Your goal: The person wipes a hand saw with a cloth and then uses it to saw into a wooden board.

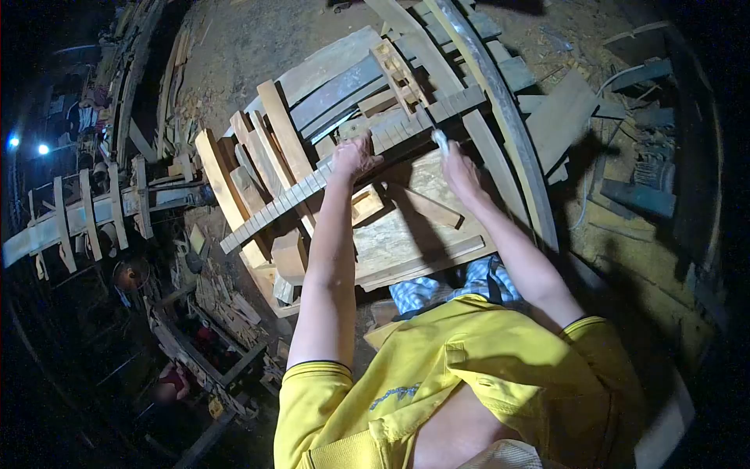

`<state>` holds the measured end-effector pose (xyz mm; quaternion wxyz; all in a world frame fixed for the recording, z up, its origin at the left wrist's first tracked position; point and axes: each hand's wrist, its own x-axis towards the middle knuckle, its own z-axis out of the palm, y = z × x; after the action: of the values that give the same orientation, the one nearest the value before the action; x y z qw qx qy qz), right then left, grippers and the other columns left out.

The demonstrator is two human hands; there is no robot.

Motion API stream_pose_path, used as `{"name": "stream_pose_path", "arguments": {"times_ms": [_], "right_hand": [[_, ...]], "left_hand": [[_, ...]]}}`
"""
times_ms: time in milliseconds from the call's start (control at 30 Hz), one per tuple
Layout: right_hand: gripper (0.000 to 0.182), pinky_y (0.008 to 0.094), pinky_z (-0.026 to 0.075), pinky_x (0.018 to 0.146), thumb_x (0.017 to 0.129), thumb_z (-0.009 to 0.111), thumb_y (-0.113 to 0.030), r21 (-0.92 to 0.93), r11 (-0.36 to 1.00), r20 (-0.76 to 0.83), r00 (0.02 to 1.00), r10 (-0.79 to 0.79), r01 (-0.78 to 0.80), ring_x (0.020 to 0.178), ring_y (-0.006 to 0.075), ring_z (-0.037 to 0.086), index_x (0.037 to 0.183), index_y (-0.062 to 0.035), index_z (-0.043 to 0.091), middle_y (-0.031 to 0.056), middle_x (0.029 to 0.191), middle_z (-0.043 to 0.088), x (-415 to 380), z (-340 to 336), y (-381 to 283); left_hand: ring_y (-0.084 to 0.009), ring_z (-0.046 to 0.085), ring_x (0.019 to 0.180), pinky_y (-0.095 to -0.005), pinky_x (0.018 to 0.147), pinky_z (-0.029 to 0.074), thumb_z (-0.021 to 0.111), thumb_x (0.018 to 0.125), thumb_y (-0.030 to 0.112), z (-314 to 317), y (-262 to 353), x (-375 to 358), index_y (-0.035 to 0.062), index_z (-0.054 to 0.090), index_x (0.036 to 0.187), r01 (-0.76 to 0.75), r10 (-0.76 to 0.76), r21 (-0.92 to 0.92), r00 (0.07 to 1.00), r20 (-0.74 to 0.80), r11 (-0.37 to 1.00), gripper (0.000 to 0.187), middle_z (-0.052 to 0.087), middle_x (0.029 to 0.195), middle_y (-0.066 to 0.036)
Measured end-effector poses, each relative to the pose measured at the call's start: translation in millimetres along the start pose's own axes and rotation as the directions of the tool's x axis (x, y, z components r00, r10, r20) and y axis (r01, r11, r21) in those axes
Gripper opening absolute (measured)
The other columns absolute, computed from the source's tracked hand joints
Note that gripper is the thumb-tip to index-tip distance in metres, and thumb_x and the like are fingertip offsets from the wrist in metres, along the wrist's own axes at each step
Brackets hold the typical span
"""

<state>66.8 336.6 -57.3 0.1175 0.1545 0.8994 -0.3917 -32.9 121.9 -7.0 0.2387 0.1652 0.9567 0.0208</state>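
Note:
A long wooden strip [293, 193] with evenly spaced cross lines lies slantwise over the workbench. My left hand [355, 156] is closed around its middle, with the fingers bent over the far edge. My right hand [459, 170] is wrapped round the pale handle [440, 141] of a hand tool. From this handle a thin dark part reaches to the strip's upper right portion; its exact kind is too small to tell. Just beyond the strip stands a wooden block with cut-out recesses [397, 74].
Boards [285, 129] and blocks [289, 256] lie on the workbench [406, 250]. A long curved beam [500, 102] runs along the right side. Planks [562, 117] lie farther right. At left stands a beam with several upright slats [90, 215]. Another person [173, 383] is at lower left.

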Motion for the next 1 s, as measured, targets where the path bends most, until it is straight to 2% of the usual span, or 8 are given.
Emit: {"name": "stream_pose_path", "arguments": {"times_ms": [133,200,300,400,533,767,867,1000], "right_hand": [[0.029,0.053,0.041,0.058,0.085,0.043,-0.025,-0.072,0.988,0.13,0.981,0.144,-0.136,0.068,0.0437,0.055,0.104,-0.0046,0.039,0.0263,0.072,0.056,-40.5,-11.6,16.4],[0.029,0.0527,0.042,0.059,0.085,0.043,-0.026,-0.029,0.999,0.027,0.999,-0.042,0.043,0.068,0.0436,0.055,0.104,-0.0039,0.04,0.026,0.073,0.057,-32.7,-13.8,14.0],[0.03,0.0524,0.042,0.059,0.085,0.043,-0.025,-0.054,0.998,0.003,0.999,-0.044,0.044,0.07,0.0434,0.056,0.106,-0.0044,0.04,0.0259,0.074,0.057,13.2,0.3,-3.3],[0.027,0.0524,0.042,0.063,0.085,0.041,-0.025,-0.042,0.999,-0.006,1.0,-0.016,0.015,0.076,0.0432,0.055,0.103,-0.0047,0.04,0.0252,0.078,0.057,3.0,-1.0,-3.9],[0.025,0.052,0.042,0.068,0.084,0.041,-0.023,-0.051,0.991,0.124,0.984,0.126,-0.12,0.08,0.0437,0.055,0.102,-0.0057,0.041,0.0254,0.084,0.057,-41.1,-21.9,6.7],[0.023,0.0543,0.041,0.065,0.086,0.038,-0.023,-0.084,0.996,-0.022,1.0,-0.012,0.01,0.073,0.0449,0.055,0.101,-0.0057,0.041,0.0272,0.076,0.056,13.3,-6.0,-13.0],[0.024,0.0506,0.043,0.069,0.085,0.041,-0.023,-0.081,0.993,0.064,0.993,0.095,-0.09,0.081,0.0414,0.056,0.103,-0.0065,0.041,0.0252,0.084,0.057,-6.7,-8.9,-2.9],[0.024,0.0516,0.043,0.068,0.085,0.04,-0.023,-0.038,0.998,0.114,0.992,0.062,-0.058,0.08,0.0413,0.057,0.103,-0.0063,0.041,0.0255,0.081,0.057,-34.8,-8.6,20.6]], "left_hand": [[-0.0353,0.055,0.093,-0.0419,0.082,0.043,0.064,0.067,0.04,3.7,-4.3,-0.6,0.0063,0.045,0.106,-0.017,0.016,-0.02,0.999,-0.043,1.0,0.054,0.058,0.097,-0.021],[-0.0349,0.054,0.093,-0.0417,0.08,0.043,0.066,0.066,0.038,10.3,-3.9,-0.9,0.0069,0.044,0.107,-0.006,0.005,-0.027,1.0,-0.027,1.0,0.056,0.057,0.097,-0.02],[-0.0338,0.053,0.094,-0.0424,0.079,0.042,0.069,0.065,0.035,10.7,-3.5,5.2,0.0079,0.045,0.107,0.035,-0.035,-0.027,0.999,0.007,0.999,0.055,0.056,0.098,-0.016],[-0.0336,0.037,0.118,-0.056,0.095,0.024,0.063,0.066,0.037,11.5,11.6,3.8,0.0105,0.045,0.116,0.228,-0.228,0.007,0.973,0.019,0.974,0.06,0.047,0.12,-0.017],[-0.0415,0.036,0.116,-0.0616,0.093,0.021,0.062,0.065,0.029,21.9,18.4,9.5,0.0121,0.045,0.116,0.334,-0.335,-0.027,0.941,-0.052,0.942,0.056,0.047,0.119,-0.019],[-0.0366,0.045,0.106,-0.0544,0.086,0.033,0.065,0.06,0.026,38.1,3.7,14.6,0.0122,0.053,0.104,0.235,-0.244,-0.067,0.954,-0.177,0.97,0.048,0.05,0.113,-0.014],[-0.0328,0.049,0.099,-0.0497,0.081,0.038,0.063,0.062,0.024,45.7,-3.8,22.6,0.0135,0.054,0.103,0.229,-0.23,-0.028,0.956,-0.182,0.973,0.043,0.054,0.105,-0.012],[-0.03,0.052,0.095,-0.045,0.078,0.039,0.061,0.062,0.025,39.4,5.9,11.6,0.0116,0.054,0.102,0.244,-0.226,0.042,0.941,-0.25,0.969,0.042,0.055,0.102,-0.011]]}}
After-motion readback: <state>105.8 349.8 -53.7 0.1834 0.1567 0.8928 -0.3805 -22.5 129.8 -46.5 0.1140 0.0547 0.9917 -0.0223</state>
